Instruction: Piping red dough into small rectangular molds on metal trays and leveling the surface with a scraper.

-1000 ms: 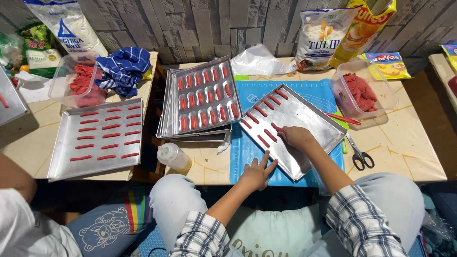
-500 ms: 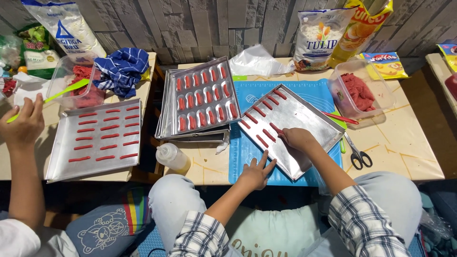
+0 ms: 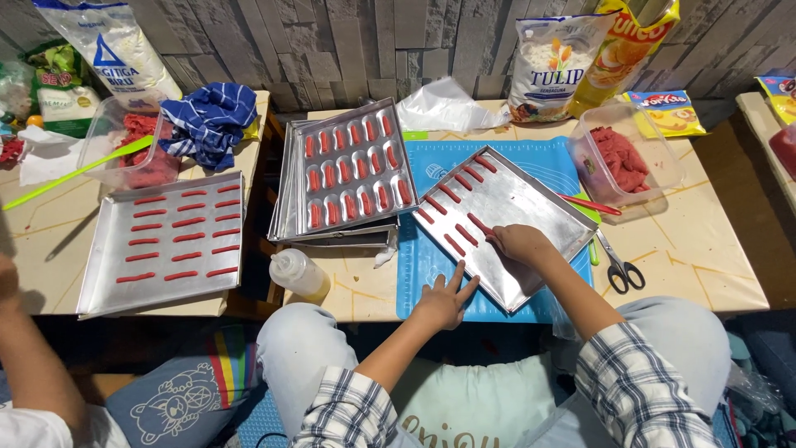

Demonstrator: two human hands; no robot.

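A silver baking tray [image 3: 531, 207] lies tilted on a blue mat [image 3: 423, 257] in front of me, with several red dough strips [image 3: 452, 193] lined up on its far half. My right hand [image 3: 521, 244] rests on the tray, fingers curled around the end of a red strip [image 3: 479, 225]. With its fingers spread flat, my left hand [image 3: 446, 300] presses on the mat at the tray's near corner, and nothing is in it.
Stacked moulded trays [image 3: 352, 170] with red pieces stand left of the mat, a squeeze bottle [image 3: 298, 275] in front. Scissors [image 3: 618, 267] and a tub of red dough [image 3: 623, 159] are right. Another person's arm [image 3: 29, 357] is by a second tray [image 3: 170, 241] at left.
The other person's hand with the green tool has dropped away from the left tray towards the lower left. My own hands have hardly moved.
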